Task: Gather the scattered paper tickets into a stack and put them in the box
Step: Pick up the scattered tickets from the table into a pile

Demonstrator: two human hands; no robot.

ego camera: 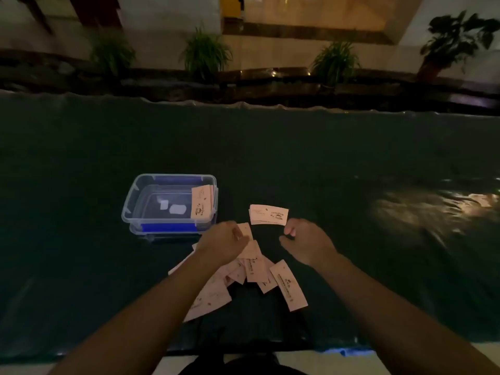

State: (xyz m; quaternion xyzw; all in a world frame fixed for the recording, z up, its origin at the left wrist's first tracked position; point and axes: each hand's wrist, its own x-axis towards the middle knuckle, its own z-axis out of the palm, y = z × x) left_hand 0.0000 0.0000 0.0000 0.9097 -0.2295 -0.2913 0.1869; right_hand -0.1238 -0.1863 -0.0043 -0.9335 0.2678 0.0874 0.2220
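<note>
Clear plastic box [151,212], at ten o'clock from the hands, lies open with some tickets [202,203] leaning inside its right wall. Left hand [223,243] is curled, fingers pinching one ticket [245,230] drawn up from the loose pile [251,269], which fans out toward six o'clock. Right hand [305,243] is loosely closed and appears to hold nothing. A small squared stack [268,214] lies at twelve o'clock, just beyond the right hand.

The step is likely best done by laying each picked ticket flat on that stack, edges aligned, so the whole stack can be lifted into the box together.

The counter [351,198] is covered by a dark, glossy, wrinkled sheet. Beyond it, a dim room with potted plants [205,54] along a ledge.
</note>
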